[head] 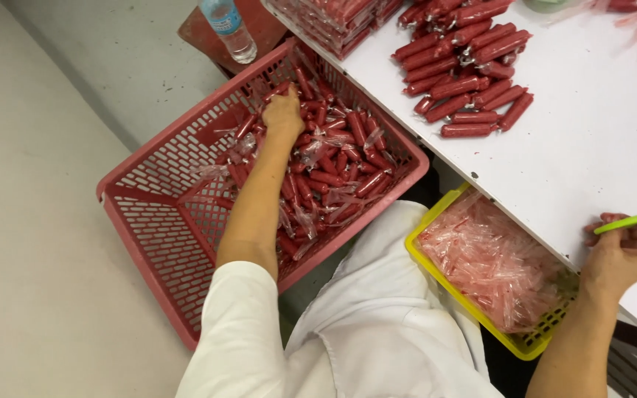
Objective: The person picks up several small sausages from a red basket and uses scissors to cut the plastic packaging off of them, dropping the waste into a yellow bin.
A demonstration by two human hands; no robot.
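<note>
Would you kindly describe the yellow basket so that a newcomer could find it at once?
Start at the white table and follow its near edge. The yellow basket sits just under that edge, beside the person's white coat. Unlike the larger red basket, it holds only clear pinkish wrapper scraps.

Pale grey floor point(46, 221), smooth and matte, fills left side. White table point(591, 147) runs diagonally across upper right, edge sharp and straight. Reddish-brown stool or stand point(204, 33) at top, beside table edge, 1 clear plastic water bottle point(228, 28) on it. Light even and soft, faint sheen on table surface. No walls or windows in view.
</note>
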